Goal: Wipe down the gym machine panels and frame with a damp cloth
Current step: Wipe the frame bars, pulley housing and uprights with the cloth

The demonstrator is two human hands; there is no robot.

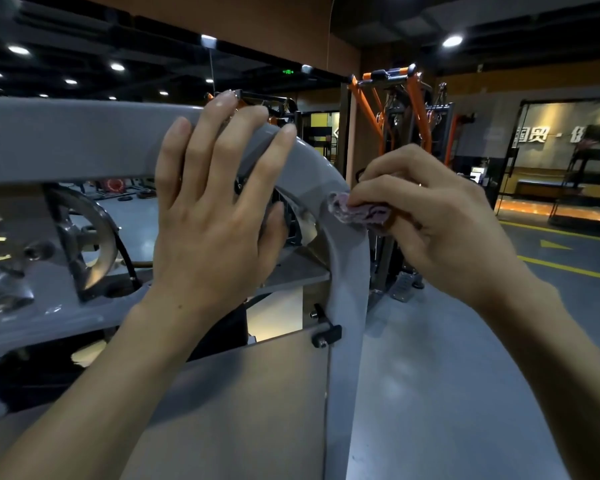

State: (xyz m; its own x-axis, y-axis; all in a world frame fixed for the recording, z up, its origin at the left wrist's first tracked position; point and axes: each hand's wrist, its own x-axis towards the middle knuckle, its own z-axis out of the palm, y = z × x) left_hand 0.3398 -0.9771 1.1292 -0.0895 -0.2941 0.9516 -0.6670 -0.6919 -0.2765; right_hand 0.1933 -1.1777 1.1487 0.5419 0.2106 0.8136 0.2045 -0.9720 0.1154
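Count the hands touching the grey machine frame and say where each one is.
2. The left hand lies flat with spread fingers on the curved top bend of the grey frame. The right hand presses a purple cloth against the bend's outer edge, further right.

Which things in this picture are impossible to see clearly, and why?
- Cloth, head view: mostly hidden inside the right hand.
- Frame bend, head view: covered by the left hand.
- Wall lettering, head view: blurred and small.
- Clear panel, head view: cut off by the bottom edge.
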